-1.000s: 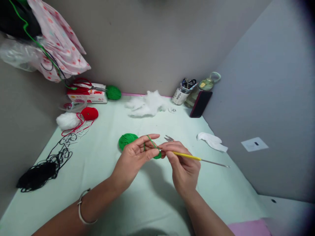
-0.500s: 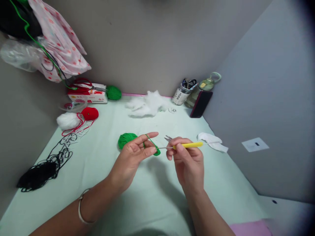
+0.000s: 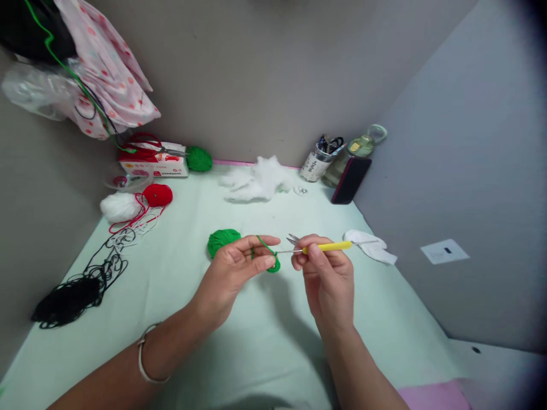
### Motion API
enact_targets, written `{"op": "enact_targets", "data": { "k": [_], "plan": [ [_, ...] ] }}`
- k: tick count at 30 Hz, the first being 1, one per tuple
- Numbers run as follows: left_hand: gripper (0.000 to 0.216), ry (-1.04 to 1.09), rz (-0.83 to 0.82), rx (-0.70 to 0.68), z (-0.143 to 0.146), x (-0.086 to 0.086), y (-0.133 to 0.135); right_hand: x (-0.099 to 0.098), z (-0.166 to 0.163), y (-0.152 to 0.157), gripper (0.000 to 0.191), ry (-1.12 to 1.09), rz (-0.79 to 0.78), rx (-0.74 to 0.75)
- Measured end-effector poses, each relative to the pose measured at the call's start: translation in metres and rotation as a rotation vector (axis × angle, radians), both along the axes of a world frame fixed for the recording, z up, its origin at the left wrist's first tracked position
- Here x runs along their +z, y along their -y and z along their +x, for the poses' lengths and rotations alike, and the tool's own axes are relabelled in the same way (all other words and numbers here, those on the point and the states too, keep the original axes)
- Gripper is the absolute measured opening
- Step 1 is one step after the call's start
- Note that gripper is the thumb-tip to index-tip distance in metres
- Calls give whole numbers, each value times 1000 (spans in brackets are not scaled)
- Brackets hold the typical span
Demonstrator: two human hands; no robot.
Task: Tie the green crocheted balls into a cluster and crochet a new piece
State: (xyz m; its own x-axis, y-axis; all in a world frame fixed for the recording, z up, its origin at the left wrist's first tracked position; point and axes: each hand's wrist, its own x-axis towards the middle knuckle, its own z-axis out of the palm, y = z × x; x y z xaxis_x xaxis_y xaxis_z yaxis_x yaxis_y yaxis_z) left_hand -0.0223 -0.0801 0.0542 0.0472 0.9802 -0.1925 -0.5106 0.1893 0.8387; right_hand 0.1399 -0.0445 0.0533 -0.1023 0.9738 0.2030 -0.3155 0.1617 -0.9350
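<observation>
Between the thumb and fingers of my left hand (image 3: 233, 270) a small green crochet piece (image 3: 274, 266) is pinched, and green yarn runs over the index finger. My right hand (image 3: 327, 273) is closed around a crochet hook (image 3: 333, 246) with a yellow handle. The hook's thin metal shaft points left and its tip meets the green piece. Behind my left hand lies a green yarn ball (image 3: 223, 242). Pointed scissor blades (image 3: 293, 239) show just past my right fingers; most of that tool is hidden by the hand.
White stuffing (image 3: 258, 181) lies at the back. A pen cup (image 3: 318, 162), green bottle (image 3: 362, 145) and phone (image 3: 351, 180) stand back right. Red yarn (image 3: 158, 195), white yarn (image 3: 121, 207) and tangled black yarn (image 3: 68, 300) lie left, near a box (image 3: 154, 167). White cloth (image 3: 371, 246) lies right.
The hook's handle has tilted slightly and its tip sits a little higher at the green piece. My left index finger has lowered slightly. The whole view has shifted a little.
</observation>
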Motion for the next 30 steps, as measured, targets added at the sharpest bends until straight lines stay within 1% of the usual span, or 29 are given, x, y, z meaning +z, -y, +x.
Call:
{"op": "enact_targets", "data": {
  "k": [2,4,8,10,13,17,21,24,26,27,28,30],
  "plan": [
    [21,-89,30,0,2,-1,1,-3,-3,1,13,-13,-34,27],
    [21,-132,50,3,4,-3,1,-6,-4,2,13,-6,-45,45],
    [30,-114,53,-32,4,-4,0,-7,-4,2,12,22,-45,44],
    [28,-89,56,-50,4,-2,0,-8,-3,1,12,44,-32,36],
    [21,-75,60,-38,4,-1,-1,-10,-4,3,13,131,43,24],
    [18,-45,33,18,5,-8,-2,-14,-9,5,12,286,203,18],
    [18,82,-64,51,4,-16,-4,-13,-9,5,17,384,279,87],
    [19,124,-99,72,0,-17,-7,-13,-3,-2,19,484,334,132],
    [21,142,-107,71,-4,-14,-9,-15,5,-10,23,615,386,132],
    [24,145,-108,62,-6,-12,-9,-17,10,-16,27,727,404,108],
    [27,142,-104,45,-8,-9,-10,-20,16,-22,30,876,420,58],
    [34,119,-89,-2,-11,-3,-9,-28,26,-35,36,1309,349,-44]
  ]
}}
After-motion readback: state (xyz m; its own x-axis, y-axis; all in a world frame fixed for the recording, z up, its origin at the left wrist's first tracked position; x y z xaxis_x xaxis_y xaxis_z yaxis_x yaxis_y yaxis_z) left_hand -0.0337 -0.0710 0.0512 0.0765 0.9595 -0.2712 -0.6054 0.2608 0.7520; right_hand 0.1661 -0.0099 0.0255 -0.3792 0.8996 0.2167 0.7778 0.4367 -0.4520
